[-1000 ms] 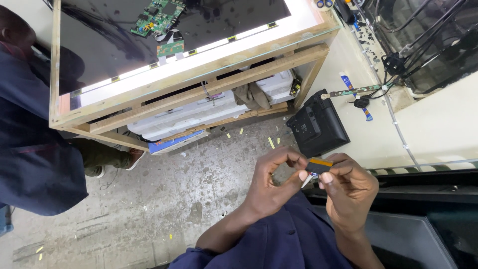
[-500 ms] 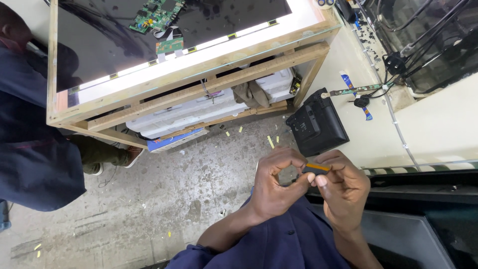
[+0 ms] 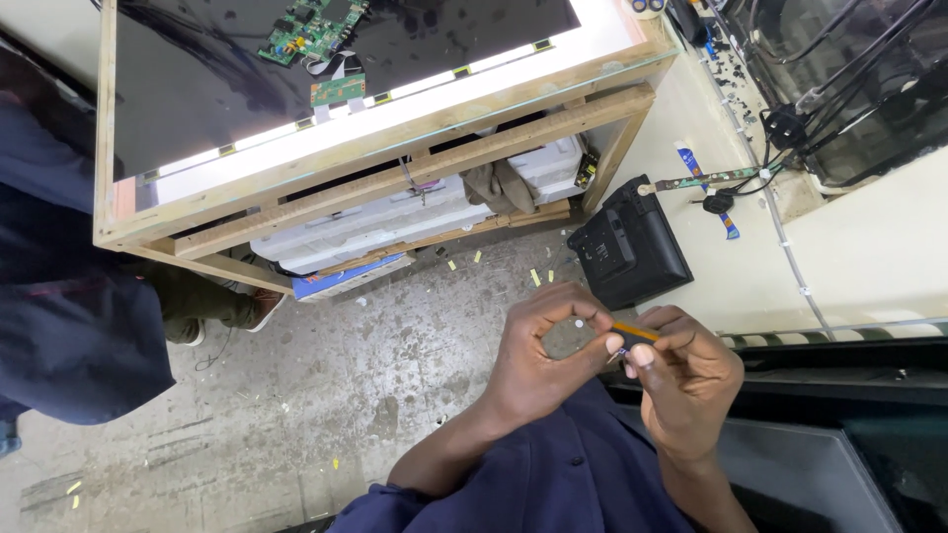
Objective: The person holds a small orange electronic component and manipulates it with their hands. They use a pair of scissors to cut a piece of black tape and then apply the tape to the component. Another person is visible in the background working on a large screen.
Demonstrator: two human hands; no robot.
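the person wears a dark navy button-up work shirt with sleeves pushed up past the forearms.

A wooden workbench frame [image 3: 415, 148] fills the upper part of the view, from ten to one o'clock. A dark flat panel [image 3: 197, 69] lies on top of it, with a green circuit board [image 3: 311, 25] near twelve o'clock. White flat units [image 3: 375, 222] are stacked on the shelf beneath, beside a crumpled brown cloth [image 3: 499, 183]. A black plastic casing [image 3: 632, 247] lies on the floor at about two o'clock. Black cables [image 3: 829, 89] tangle toward the upper right. At nine o'clock stands another person in dark blue clothing [image 3: 69, 296]. The concrete floor [image 3: 326, 375] is stained grey.
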